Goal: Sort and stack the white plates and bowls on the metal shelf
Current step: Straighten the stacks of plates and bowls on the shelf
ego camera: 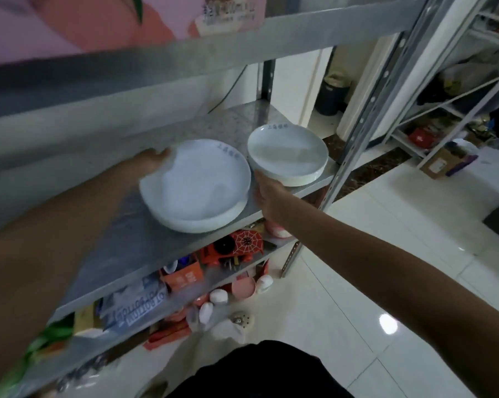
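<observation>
Here, two stacks of white dishes sit on the metal shelf (pixel 121 248), side by side near its front edge and right end. The left stack (pixel 196 188) is a pile of shallow plates; the top plate faces up, tilted a little, with its far-left rim higher, and blue lettering sits on its far rim. The right stack (pixel 288 153) holds smaller deep plates, openings up, level, lettering also at the far rim. The two stacks almost touch at their near rims.

My left hand (pixel 153 159) is at the far-left rim of the left stack. Its fingers go behind or under the rim, so I cannot tell whether they are closed on a plate or only resting against it. My left forearm runs across the shelf from the lower left.

My right hand (pixel 268 193) is at the shelf's front edge, in the gap between the two stacks and just under the near rim of the right stack. The fingers point up and away from me; the fingertips are hidden by the rims, so I cannot tell the grip.

The view is blurred at the left. Below the shelf, a lower level holds orange boxes (pixel 182 277) and a red item with a web pattern (pixel 246 242). A white tiled floor (pixel 386 254) lies to the right, and a second rack (pixel 455 90) stands beyond it.
</observation>
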`<state>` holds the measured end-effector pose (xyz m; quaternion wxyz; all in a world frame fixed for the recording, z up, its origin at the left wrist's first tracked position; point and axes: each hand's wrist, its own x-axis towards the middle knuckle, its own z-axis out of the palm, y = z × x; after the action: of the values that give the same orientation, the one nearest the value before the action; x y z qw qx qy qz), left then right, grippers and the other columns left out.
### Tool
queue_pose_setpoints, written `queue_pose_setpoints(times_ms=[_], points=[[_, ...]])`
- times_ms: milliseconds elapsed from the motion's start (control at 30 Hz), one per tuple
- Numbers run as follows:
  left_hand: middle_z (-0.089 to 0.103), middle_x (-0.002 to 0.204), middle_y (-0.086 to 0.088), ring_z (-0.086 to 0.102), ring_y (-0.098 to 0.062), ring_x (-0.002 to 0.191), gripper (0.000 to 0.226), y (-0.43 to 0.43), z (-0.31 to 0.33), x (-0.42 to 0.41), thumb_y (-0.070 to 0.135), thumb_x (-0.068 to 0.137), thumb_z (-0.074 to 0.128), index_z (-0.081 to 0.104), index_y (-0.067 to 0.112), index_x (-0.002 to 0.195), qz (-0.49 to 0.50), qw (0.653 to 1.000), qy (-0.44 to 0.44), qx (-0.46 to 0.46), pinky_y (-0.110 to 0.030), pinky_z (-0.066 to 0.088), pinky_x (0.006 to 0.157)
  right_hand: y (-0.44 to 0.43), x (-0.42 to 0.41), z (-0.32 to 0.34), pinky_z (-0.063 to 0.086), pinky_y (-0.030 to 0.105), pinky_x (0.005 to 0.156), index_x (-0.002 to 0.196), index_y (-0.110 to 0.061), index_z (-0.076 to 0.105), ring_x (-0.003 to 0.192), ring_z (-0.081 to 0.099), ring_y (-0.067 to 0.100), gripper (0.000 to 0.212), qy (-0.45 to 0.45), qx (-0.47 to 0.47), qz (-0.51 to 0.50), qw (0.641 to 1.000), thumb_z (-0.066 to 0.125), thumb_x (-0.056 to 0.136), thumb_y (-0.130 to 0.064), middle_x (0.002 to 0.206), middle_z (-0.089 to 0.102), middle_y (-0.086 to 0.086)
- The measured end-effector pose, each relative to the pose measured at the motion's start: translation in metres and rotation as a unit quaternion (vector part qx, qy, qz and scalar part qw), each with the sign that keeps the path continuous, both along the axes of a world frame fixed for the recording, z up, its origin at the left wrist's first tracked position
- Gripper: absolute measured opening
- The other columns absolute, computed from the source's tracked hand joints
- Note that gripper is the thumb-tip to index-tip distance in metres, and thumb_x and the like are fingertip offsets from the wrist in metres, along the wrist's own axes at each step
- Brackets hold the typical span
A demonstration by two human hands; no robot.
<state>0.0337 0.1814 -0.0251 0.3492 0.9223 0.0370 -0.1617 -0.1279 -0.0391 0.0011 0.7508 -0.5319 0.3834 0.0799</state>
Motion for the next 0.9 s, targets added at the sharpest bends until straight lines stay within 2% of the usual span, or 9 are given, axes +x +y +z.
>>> queue_pose_setpoints(times_ms=[133,233,333,433,533,700,767,833,900], points=[[0.05,0.141,-0.017,0.054,-0.028,0.12,0.058,0.012,0.0,-0.058,0.042,0.1,0.038,0.045,-0.001,0.138,0.129,0.969,0.021,-0.21,-0.037,0.05,0.095,0.015,0.012,-0.001,0.045,0.038,0.103,0.135,-0.012,0.047,0.116,0.056,0.029,0.047,-0.036,-0.056,0.066,0.996,0.053,0.095,-0.036,0.132,0.057,0.01],[0.053,0.14,-0.012,0.053,-0.029,0.126,0.051,0.013,-0.001,-0.094,0.039,0.099,0.042,0.047,0.008,0.139,0.244,0.875,0.099,-0.405,-0.046,0.043,0.106,0.017,0.018,0.0,0.048,0.035,0.091,0.133,-0.015,0.048,0.102,0.058,0.025,0.04,-0.023,-0.06,0.055,0.996,0.05,0.097,-0.032,0.114,0.062,0.006],[0.056,0.136,-0.008,0.052,-0.03,0.126,0.047,0.012,0.006,-0.117,0.037,0.097,0.048,0.05,0.012,0.136,0.275,0.819,0.155,-0.48,-0.051,0.042,0.106,0.016,0.018,0.002,0.047,0.032,0.085,0.129,-0.014,0.049,0.088,0.057,0.021,0.033,0.004,-0.049,0.047,0.998,0.049,0.098,-0.024,0.09,0.056,0.003],[0.054,0.137,-0.013,0.051,-0.033,0.126,0.037,0.016,0.018,-0.132,0.015,0.092,0.059,0.053,0.006,0.127,0.243,0.834,0.17,-0.465,-0.056,0.043,0.101,0.015,0.017,0.001,0.05,0.032,0.087,0.129,-0.01,0.049,0.093,0.053,0.021,0.035,0.021,-0.059,0.047,0.997,0.047,0.095,-0.003,0.096,0.054,0.006],[0.048,0.141,-0.017,0.046,-0.037,0.129,0.043,0.027,0.024,-0.141,-0.004,0.092,0.051,0.046,-0.001,0.134,0.234,0.848,0.16,-0.447,-0.06,0.04,0.101,0.02,0.015,0.003,0.049,0.032,0.06,0.114,-0.012,0.051,0.071,0.049,0.018,0.029,0.021,-0.063,0.04,0.997,0.044,0.092,0.006,0.082,0.051,0.005],[0.047,0.141,-0.018,0.046,-0.037,0.129,0.043,0.069,0.033,-0.151,-0.002,0.093,0.052,0.044,-0.002,0.136,0.231,0.862,0.145,-0.427,-0.06,0.04,0.102,0.061,0.008,0.01,0.049,0.026,0.064,0.106,-0.012,0.045,0.065,0.045,0.017,0.018,0.016,-0.074,0.039,0.996,0.044,0.096,0.002,0.079,0.049,0.005],[0.05,0.136,-0.018,0.049,-0.035,0.125,0.039,0.098,0.038,-0.156,-0.002,0.093,0.051,0.046,-0.002,0.132,0.237,0.859,0.131,-0.435,-0.06,0.04,0.102,0.089,0.007,0.014,0.047,0.031,0.071,0.104,-0.009,0.051,0.072,0.05,0.02,0.014,0.005,-0.073,0.056,0.996,0.044,0.096,0.001,0.093,0.055,0.008],[0.052,0.126,-0.017,0.052,-0.031,0.113,0.035,0.132,0.043,-0.164,-0.005,0.093,0.049,0.049,-0.001,0.128,0.245,0.858,0.111,-0.438,-0.059,0.04,0.102,0.124,0.006,0.017,0.048,0.036,0.086,0.109,-0.002,0.056,0.098,0.058,0.026,0.017,-0.014,-0.085,0.082,0.993,0.045,0.097,0.001,0.11,0.059,0.014],[0.052,0.117,-0.014,0.05,-0.028,0.104,0.037,0.169,0.046,-0.176,-0.006,0.093,0.048,0.048,-0.003,0.13,0.257,0.86,0.092,-0.431,-0.057,0.043,0.096,0.164,0.002,0.02,0.042,0.041,0.103,0.107,0.0,0.057,0.125,0.05,0.03,0.016,-0.028,-0.086,0.097,0.991,0.043,0.098,0.001,0.134,0.053,0.017]])
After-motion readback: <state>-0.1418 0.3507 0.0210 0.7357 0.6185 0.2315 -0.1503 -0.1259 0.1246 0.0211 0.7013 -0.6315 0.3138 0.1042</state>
